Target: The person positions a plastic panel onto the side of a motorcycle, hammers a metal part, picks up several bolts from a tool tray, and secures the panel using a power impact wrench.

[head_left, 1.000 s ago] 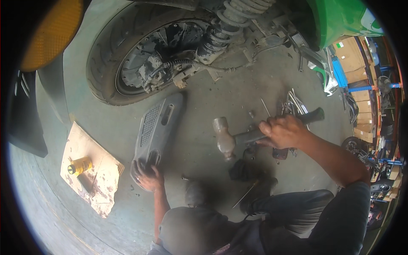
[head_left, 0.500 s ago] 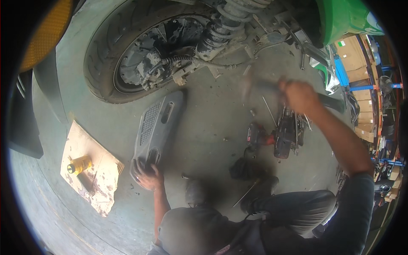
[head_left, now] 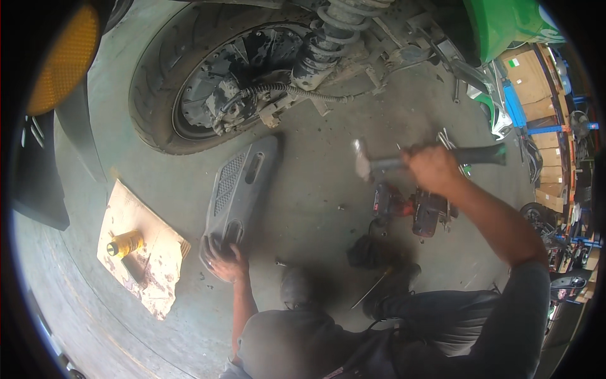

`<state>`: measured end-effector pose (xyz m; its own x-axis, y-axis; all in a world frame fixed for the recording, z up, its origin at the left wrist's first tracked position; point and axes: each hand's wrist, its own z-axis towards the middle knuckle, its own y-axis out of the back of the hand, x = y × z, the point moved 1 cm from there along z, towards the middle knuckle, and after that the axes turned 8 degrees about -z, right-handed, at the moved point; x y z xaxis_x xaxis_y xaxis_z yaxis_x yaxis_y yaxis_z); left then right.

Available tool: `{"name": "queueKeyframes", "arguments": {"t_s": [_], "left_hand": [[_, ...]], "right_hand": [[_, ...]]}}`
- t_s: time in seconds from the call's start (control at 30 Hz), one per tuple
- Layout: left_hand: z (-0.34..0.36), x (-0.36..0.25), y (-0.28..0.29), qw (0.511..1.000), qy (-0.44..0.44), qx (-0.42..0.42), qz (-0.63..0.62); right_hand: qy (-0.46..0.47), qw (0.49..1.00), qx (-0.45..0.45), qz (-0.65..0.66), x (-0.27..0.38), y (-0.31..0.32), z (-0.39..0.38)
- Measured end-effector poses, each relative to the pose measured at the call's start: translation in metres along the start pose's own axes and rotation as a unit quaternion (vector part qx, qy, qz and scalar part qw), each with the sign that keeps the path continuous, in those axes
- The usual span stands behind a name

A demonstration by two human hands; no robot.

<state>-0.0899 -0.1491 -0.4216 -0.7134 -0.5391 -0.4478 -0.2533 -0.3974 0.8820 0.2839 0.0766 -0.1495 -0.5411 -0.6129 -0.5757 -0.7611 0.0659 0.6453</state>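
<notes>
My left hand (head_left: 226, 260) is closed over the near end of a long grey plastic trim panel (head_left: 240, 180), which has two slots and a textured patch. The panel lies on the floor, its far end close to the motorcycle's rear wheel (head_left: 151, 101). Raised on the right, my right hand (head_left: 433, 168) is wrapped around the dark handle of a hammer (head_left: 386, 163). The hammer's metal head points left, well apart from the panel. Beyond the hammer hand are several thin metal tools, partly hidden by it.
A red and black cordless power tool (head_left: 386, 201) lies below the hammer. At left, a yellow bottle (head_left: 129, 242) rests on stained cardboard (head_left: 134, 211). A thin rod (head_left: 370, 288) is near my foot. The shock absorber (head_left: 328, 47) and green bodywork (head_left: 508, 28) stand above.
The hammer and my right hand have come down and slightly left, and the hammer is less blurred. My left hand keeps its hold on the panel. The whole view has shifted slightly.
</notes>
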Motion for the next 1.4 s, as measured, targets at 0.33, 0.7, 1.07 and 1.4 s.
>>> {"name": "queueKeyframes", "arguments": {"t_s": [0.33, 0.7, 1.07, 1.4], "left_hand": [[0.000, -0.005, 0.005, 1.000, 0.018, 0.003, -0.007], [0.004, 0.001, 0.003, 1.000, 0.018, 0.002, 0.000], [0.002, 0.000, 0.005, 1.000, 0.019, 0.011, 0.000], [-0.001, 0.004, 0.000, 1.000, 0.012, -0.001, -0.002]], "right_hand": [[0.023, 1.000, 0.018, 0.007, 0.011, -0.033, -0.025], [0.042, 0.994, 0.036, 0.097, 0.041, -0.002, -0.042], [-0.045, 0.979, -0.113, 0.164, -0.002, 0.014, -0.010], [-0.090, 0.977, -0.048, 0.186, -0.004, 0.011, -0.024]]}}
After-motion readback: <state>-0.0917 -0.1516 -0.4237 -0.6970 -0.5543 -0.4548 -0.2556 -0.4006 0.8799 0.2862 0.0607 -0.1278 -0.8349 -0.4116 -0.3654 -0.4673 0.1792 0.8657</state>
